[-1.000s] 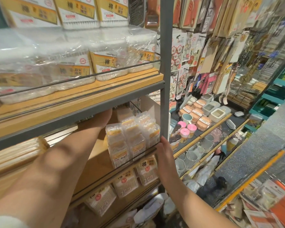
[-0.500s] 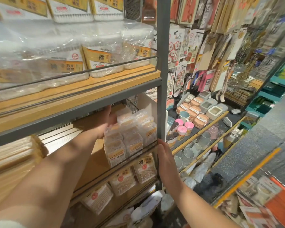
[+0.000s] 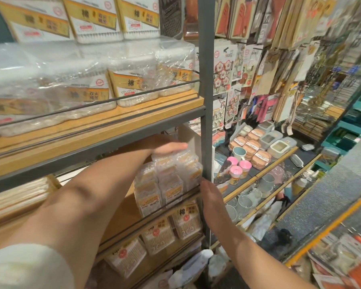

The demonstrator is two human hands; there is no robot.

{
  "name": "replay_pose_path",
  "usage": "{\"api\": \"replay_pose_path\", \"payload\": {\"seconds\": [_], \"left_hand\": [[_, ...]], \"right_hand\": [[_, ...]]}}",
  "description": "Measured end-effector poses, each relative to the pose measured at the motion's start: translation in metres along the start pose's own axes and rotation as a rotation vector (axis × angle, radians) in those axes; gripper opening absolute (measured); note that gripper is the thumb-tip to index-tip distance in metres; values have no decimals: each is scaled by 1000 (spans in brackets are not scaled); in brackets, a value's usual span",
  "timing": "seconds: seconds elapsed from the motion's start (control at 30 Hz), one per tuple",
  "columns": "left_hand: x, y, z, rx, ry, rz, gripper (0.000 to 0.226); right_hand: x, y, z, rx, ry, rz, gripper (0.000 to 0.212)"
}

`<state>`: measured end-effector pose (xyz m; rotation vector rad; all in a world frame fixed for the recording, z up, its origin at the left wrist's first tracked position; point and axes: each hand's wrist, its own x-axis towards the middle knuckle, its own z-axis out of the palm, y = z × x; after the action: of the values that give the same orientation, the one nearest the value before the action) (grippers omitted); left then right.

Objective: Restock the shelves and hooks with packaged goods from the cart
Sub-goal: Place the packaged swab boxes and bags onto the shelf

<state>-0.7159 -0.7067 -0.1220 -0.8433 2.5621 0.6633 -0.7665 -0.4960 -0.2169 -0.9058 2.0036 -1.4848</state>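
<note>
Left hand point(image 3: 167, 147) flat on crinkly clear-wrapped swab packs point(image 3: 169, 180), right hand point(image 3: 212, 202) open against grey metal post point(image 3: 206, 101)

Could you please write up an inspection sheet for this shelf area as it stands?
Surface: middle shelf of wood behind a wire rail, grey post at its right end.
Job's things: cotton swab packs stacked at the shelf's right end.
Clutter: nothing seen.
Grippers: left hand lies flat on top of the stack; right hand rests against the post, fingers straight.
Cables: nothing seen.
Surroundings: larger swab boxes on the shelf above; pink-lidded cups and hanging sticky hook cards to the right.
</note>
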Motion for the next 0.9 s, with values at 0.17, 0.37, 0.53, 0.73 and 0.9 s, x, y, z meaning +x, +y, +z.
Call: {"api": "replay_pose_path", "payload": {"seconds": [0.17,0.37,0.53,0.73,0.9], "left_hand": [[4,0,0,-36,-11,24,50],[-5,6,8,-281,78,63,54],[-27,-42,14,-563,479,56,93],[-81,-57,84,-930,595,-237,89],[-69,-44,121,-1309,682,-169,87]], "right_hand": [[3,20,21,-219,-44,-112,87],[2,30,22,-196,-4,-75,84],[-4,19,18,-143,17,-23,92],[-13,23,21,-52,-15,27,102],[-23,28,28,36,-46,20,101]]}}
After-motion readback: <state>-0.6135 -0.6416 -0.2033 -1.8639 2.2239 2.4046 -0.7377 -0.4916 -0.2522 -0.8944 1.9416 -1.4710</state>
